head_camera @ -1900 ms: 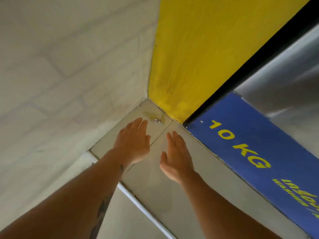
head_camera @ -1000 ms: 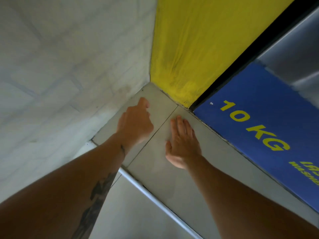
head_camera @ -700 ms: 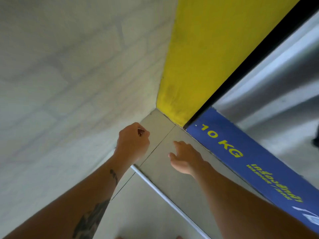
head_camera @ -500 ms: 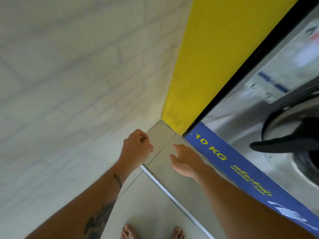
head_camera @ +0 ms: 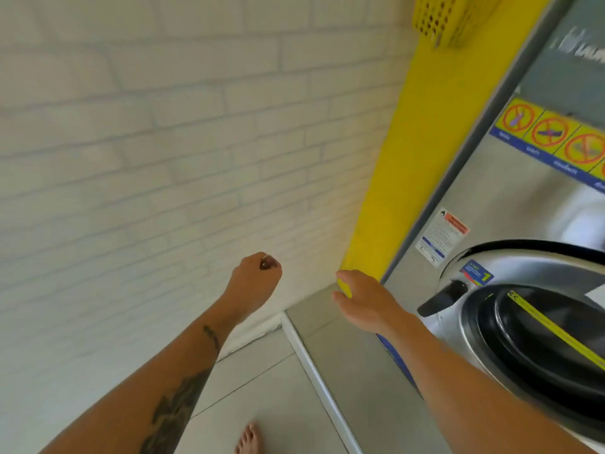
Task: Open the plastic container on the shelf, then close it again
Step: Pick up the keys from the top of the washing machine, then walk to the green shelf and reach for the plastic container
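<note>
No plastic container that I can name for certain is in view; only a yellow perforated plastic corner (head_camera: 448, 18) juts in at the top, blurred. My left hand (head_camera: 253, 283) is raised in front of the white brick wall, curled into a fist around a small dark item (head_camera: 267, 263) that peeks out between thumb and fingers. My right hand (head_camera: 366, 303) hovers palm down above the raised grey step (head_camera: 314, 317), fingers loosely apart and holding nothing, its fingertips in front of the foot of the yellow panel (head_camera: 409, 158).
A white brick wall (head_camera: 163, 142) fills the left. On the right stands a steel washing machine with a round dark door (head_camera: 540, 348) and warning stickers (head_camera: 550, 132). A metal strip (head_camera: 316, 371) edges the step. A bare foot (head_camera: 249, 440) rests on the tiled floor.
The left hand closed over a small thing in the floor corner and rose with it. Both hands lifted off the step, and the view swung up, bringing in the washer.
</note>
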Demonstrator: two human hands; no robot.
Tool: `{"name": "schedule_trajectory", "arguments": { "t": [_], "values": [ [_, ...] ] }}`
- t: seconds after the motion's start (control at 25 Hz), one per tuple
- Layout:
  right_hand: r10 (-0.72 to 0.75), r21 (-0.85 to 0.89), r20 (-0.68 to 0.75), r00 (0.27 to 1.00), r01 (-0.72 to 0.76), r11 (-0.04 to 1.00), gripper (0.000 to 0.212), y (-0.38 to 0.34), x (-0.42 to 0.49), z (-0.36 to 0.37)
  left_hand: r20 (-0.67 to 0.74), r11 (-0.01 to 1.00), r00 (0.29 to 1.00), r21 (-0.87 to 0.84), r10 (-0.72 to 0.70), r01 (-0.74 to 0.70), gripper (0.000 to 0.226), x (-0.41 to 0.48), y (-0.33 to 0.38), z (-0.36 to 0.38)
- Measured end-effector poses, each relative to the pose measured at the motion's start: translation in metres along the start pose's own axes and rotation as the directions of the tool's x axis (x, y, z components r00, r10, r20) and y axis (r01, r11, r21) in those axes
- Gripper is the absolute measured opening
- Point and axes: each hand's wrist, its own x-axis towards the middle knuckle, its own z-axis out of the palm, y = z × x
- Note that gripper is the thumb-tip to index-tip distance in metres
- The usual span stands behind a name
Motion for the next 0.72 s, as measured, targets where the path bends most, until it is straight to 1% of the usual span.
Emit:
{"name": "schedule_trajectory", "arguments": {
  "t": [0.16, 0.28, 0.4, 0.56, 0.72],
  "values": [
    [-0.155, -0.04, -0.032, 0.987, 0.154, 0.987, 0.06, -0.049, -0.067, -0.016, -0.167, 0.999, 0.985, -0.022, 0.032, -0.036, 0.028, -0.101, 0.008, -0.048],
    [-0.288, -0.078, 0.003, 0.958, 0.288, 0.955, 0.061, -0.103, -0.111, -0.016, -0.261, 0.997, 0.965, -0.065, 0.025, -0.043, 0.021, -0.179, 0.006, -0.091],
    [-0.418, -0.12, 0.041, 0.907, 0.42, 0.899, 0.062, -0.168, -0.144, -0.008, -0.341, 0.996, 0.94, -0.087, -0.003, -0.029, 0.013, -0.244, -0.007, -0.138],
    [-0.601, -0.115, 0.088, 0.795, 0.607, 0.786, 0.061, -0.281, -0.207, 0.032, -0.482, 0.994, 0.875, -0.106, -0.036, -0.018, 0.015, -0.343, -0.058, -0.228],
    [-0.741, -0.149, 0.152, 0.654, 0.756, 0.637, 0.061, -0.396, -0.28, 0.102, -0.599, 0.991, 0.794, -0.128, -0.102, 0.031, 0.017, -0.442, -0.134, -0.315]
  ]
}}
